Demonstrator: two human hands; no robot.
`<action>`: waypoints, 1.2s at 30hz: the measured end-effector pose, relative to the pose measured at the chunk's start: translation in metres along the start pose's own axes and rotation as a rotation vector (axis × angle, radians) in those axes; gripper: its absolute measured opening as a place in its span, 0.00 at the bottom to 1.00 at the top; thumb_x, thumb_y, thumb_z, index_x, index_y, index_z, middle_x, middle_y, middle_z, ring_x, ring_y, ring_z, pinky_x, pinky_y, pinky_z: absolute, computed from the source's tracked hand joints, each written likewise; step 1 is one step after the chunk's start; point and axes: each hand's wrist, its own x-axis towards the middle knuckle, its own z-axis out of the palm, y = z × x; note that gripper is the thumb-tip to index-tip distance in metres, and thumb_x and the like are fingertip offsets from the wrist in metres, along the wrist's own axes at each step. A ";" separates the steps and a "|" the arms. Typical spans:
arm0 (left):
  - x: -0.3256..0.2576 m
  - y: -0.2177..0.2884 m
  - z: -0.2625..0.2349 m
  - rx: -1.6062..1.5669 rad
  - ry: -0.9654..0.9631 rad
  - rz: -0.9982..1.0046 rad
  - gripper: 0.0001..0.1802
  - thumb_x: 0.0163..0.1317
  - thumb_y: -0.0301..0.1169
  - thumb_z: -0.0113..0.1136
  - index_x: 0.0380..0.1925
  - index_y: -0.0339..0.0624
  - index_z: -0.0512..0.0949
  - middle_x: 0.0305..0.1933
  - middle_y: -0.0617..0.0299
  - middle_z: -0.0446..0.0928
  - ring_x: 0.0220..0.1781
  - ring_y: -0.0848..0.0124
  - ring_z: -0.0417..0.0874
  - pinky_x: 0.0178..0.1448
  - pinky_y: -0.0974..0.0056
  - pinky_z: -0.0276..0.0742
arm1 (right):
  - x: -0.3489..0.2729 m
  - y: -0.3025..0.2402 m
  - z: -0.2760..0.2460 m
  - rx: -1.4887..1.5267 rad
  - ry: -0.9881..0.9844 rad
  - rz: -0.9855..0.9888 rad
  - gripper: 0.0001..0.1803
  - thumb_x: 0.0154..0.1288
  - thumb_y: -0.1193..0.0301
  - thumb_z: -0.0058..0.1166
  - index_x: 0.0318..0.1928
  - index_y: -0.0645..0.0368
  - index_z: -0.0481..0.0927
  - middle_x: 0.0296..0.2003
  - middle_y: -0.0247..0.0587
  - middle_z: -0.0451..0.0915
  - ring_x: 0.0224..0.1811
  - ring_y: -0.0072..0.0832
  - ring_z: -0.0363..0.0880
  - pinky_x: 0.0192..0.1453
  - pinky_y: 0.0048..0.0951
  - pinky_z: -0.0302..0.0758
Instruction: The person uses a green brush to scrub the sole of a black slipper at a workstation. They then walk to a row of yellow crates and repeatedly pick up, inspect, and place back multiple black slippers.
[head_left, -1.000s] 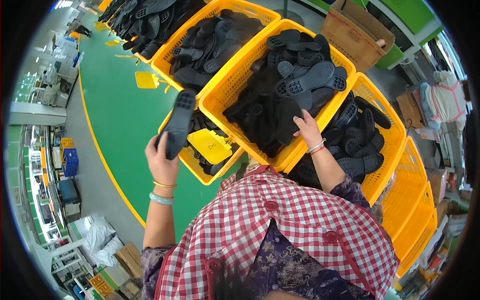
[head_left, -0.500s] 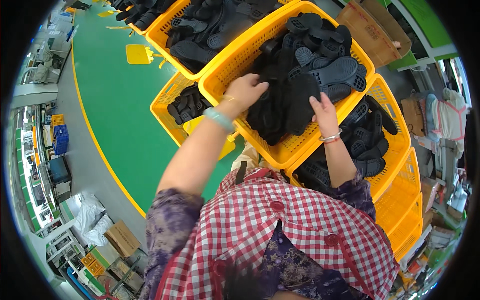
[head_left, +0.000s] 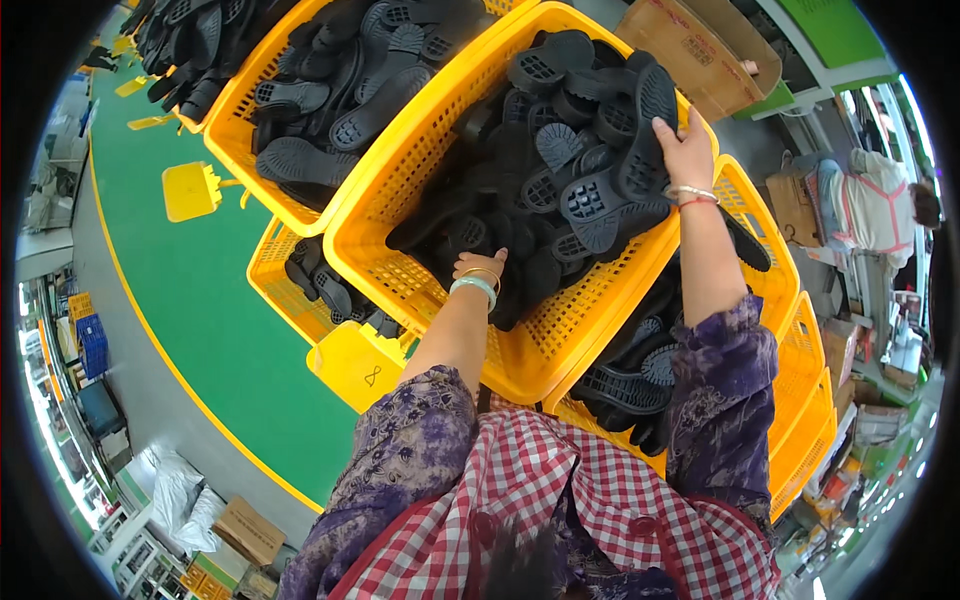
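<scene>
A yellow perforated basket (head_left: 560, 345) full of black shoe soles (head_left: 590, 205) is right in front of me. At its right rim my right hand (head_left: 687, 158) is closed on the edge of a long black shoe sole (head_left: 655, 105), thumb on top. Deep in the basket's near left part, my left hand (head_left: 482, 268) grips among dark soles. Its fingertips are partly hidden, and the dark soles around it blend together.
Another yellow basket (head_left: 235, 110) of soles adjoins on the left. Below are a smaller yellow basket (head_left: 265, 265) and stacked yellow baskets (head_left: 780, 285) at the right. A cardboard box (head_left: 690, 55) stands beyond. A person (head_left: 870, 210) is at the far right.
My right hand has left the dark, flat piece it held and moved up and right to a sole. My left hand has gone lower into the basket. The view has shifted.
</scene>
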 end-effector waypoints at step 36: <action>-0.268 0.086 -0.143 0.440 0.999 1.641 0.33 0.53 0.28 0.57 0.61 0.32 0.62 0.63 0.42 0.65 0.65 0.49 0.65 0.68 0.53 0.59 | -0.170 0.057 0.006 -0.225 -0.135 0.004 0.13 0.56 0.65 0.52 0.37 0.57 0.83 0.54 0.39 0.72 0.70 0.44 0.52 0.67 0.49 0.55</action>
